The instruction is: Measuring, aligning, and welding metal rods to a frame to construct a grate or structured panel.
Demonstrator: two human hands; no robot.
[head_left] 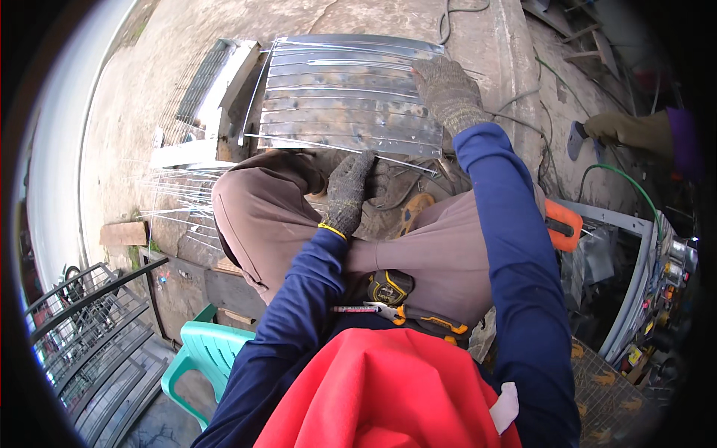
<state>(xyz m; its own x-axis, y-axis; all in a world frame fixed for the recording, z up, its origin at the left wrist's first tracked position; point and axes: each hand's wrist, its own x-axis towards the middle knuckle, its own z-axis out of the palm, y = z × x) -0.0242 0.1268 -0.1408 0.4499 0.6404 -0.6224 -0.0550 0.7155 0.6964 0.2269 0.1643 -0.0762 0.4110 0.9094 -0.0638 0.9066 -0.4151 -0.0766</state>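
"What sits at my lower left?"
"I see a teal plastic chair [213, 343] near a dark metal-barred frame [97, 302]; on the right, I make out a thin, curved green hose [624, 172]."

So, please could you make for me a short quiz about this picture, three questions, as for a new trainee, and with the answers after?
1. Which of the person's hands is at the far right corner of the slatted metal panel?
2. True or false: the plastic chair at the lower left is red.
3. Fill in the missing words: the black-and-yellow tool at the person's waist is a ____ ____.

Key:
1. The right hand, in a grey knitted glove.
2. False; the chair is green.
3. tape measure
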